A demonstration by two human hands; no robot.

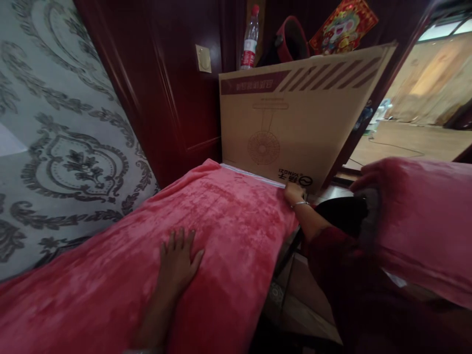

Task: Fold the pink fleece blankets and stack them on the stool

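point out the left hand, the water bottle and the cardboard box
left hand (177, 259): head view, on the back of the hand, flat on the pink blanket.
water bottle (250, 39): head view, on its red label.
cardboard box (295, 118): head view, on its printed front face.

Home bedroom: wallpaper (55, 147), pink blanket (206, 236).

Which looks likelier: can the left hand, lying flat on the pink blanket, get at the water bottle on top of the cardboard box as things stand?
Probably not. The left hand rests flat on the pink blanket, while the water bottle stands beyond the tall cardboard box.
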